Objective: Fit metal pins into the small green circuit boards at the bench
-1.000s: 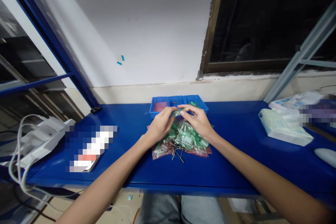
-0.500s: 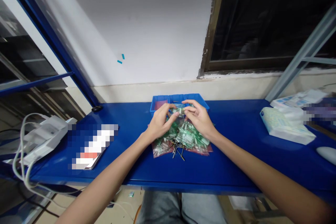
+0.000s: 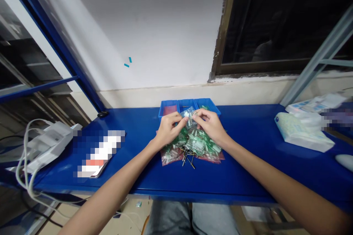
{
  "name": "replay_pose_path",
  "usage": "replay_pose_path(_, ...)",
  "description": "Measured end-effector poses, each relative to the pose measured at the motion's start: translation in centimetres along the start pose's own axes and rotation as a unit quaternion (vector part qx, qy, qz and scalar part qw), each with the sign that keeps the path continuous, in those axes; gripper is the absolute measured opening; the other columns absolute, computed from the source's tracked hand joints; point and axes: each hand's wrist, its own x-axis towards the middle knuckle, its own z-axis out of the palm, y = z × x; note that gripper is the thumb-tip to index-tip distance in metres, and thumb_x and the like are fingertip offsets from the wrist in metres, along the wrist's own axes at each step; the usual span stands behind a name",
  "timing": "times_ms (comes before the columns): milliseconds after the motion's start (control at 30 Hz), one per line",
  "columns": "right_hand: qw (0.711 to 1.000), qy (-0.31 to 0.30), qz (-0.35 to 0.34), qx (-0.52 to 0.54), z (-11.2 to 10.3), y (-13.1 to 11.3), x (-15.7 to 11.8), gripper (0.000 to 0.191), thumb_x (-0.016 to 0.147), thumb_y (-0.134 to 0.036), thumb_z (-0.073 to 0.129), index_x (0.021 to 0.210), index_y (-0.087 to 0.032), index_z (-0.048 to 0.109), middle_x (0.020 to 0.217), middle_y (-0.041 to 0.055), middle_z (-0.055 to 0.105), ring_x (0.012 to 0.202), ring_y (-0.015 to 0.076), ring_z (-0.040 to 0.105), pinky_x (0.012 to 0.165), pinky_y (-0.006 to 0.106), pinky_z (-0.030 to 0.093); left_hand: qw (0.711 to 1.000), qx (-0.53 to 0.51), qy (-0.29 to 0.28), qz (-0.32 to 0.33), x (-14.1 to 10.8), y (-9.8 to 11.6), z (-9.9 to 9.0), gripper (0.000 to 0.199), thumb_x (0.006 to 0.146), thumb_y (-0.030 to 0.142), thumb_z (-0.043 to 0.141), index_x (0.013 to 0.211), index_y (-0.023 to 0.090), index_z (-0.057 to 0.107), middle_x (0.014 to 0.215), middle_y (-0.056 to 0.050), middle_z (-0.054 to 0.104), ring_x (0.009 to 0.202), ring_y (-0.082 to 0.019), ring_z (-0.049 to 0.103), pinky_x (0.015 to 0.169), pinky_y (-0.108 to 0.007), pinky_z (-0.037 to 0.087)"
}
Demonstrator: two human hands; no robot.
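Between my two hands is a small clear plastic bag point(image 3: 188, 113) with small light-coloured parts in it. My left hand point(image 3: 170, 127) pinches its left side between thumb and fingers. On the right edge, my right hand point(image 3: 209, 124) pinches it the same way. Below the hands lies a heap of green and clear small bags point(image 3: 200, 142) on pinkish-red bags point(image 3: 172, 157). Several loose thin metal pins point(image 3: 188, 157), dark and brass-coloured, lie at the heap's front. Just behind my hands stands a blue divided tray point(image 3: 168, 102); a pinkish-red bag lies in its left compartment.
A phone point(image 3: 100, 154) lies on the blue table point(image 3: 242, 176) to the left, near a white power strip point(image 3: 51, 143) with cables. On the right are a tissue pack point(image 3: 302, 130) and a white rounded object point(image 3: 344, 162). A wall point(image 3: 165, 44) rises behind the table.
The fingers of both hands have curled in more closely at the bag's edges. The bag now stands more upright and shows more of its face. The heap looks the same.
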Motion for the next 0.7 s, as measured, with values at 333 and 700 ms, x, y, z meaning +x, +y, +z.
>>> replay_pose_path(333,1.0,0.008,0.017,-0.009,-0.1,0.1,0.0,0.022,0.083,-0.034,0.07,0.099,-0.022,0.062,0.088,0.0026,0.066,0.077,0.0169,0.064,0.063,0.029,0.051,0.997,-0.043,0.029,-0.059,0.0,-0.5,0.2,0.014,0.09,0.03,0.066,0.092,0.017,0.066,0.08,-0.002,0.066,0.064,-0.01,0.056,0.055,-0.023,0.044)
replay_pose_path(700,0.995,-0.007,0.01,-0.096,-3.8,-0.9,3.1,0.034,0.075,-0.033,0.072,0.105,-0.02,0.061,0.075,-0.0004,0.065,0.066,0.0169,0.063,0.063,0.029,0.048,0.987,-0.109,0.046,-0.11,4.4,-0.9,2.0,0.02,0.087,0.02,0.067,0.106,0.018,0.063,0.083,-0.003,0.073,0.071,-0.014,0.063,0.062,-0.025,0.046)
